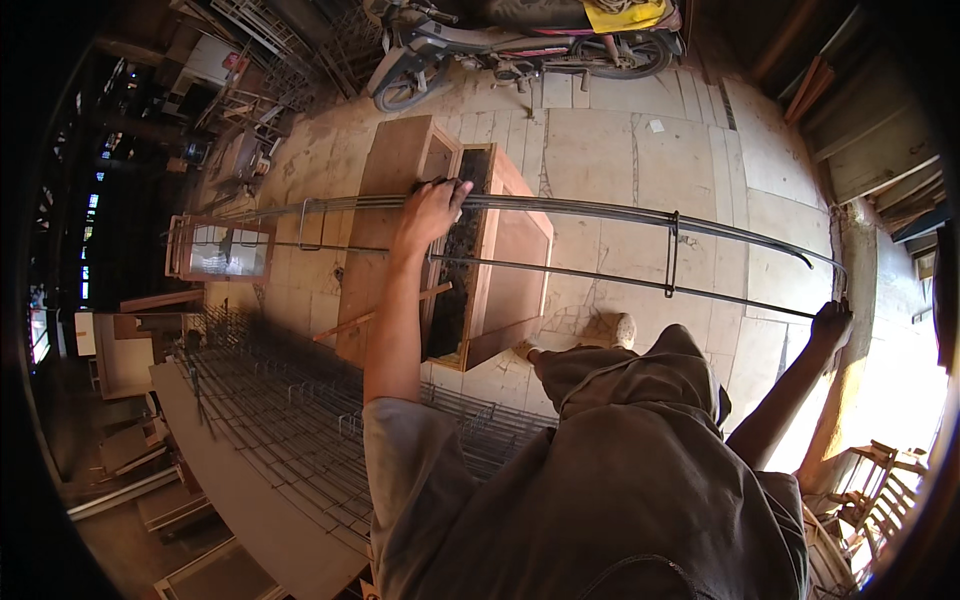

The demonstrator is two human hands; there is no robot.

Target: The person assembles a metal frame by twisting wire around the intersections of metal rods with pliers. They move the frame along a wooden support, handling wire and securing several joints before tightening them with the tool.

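Long dark steel reinforcing bars [610, 208] run from left to right across the view, the upper ones lying together as a bundle. My left hand [432, 212] is wrapped round this bundle above a wooden box-like stand [512, 262]. At the right, my right hand [832, 325] is closed at the end of a lower bar [740, 300]. A bent rectangular steel stirrup [672, 255] links the upper and lower bars in front of me. Another stirrup [312, 225] hangs round the bars farther left.
A motorcycle [520, 45] stands at the far side. Several welded-looking steel cages [290, 400] lie at lower left beside a grey board [240, 450]. A framed glass panel [228, 252] is near the bars' left end. Wooden chairs [880, 490] stand at lower right, near a post [858, 270].
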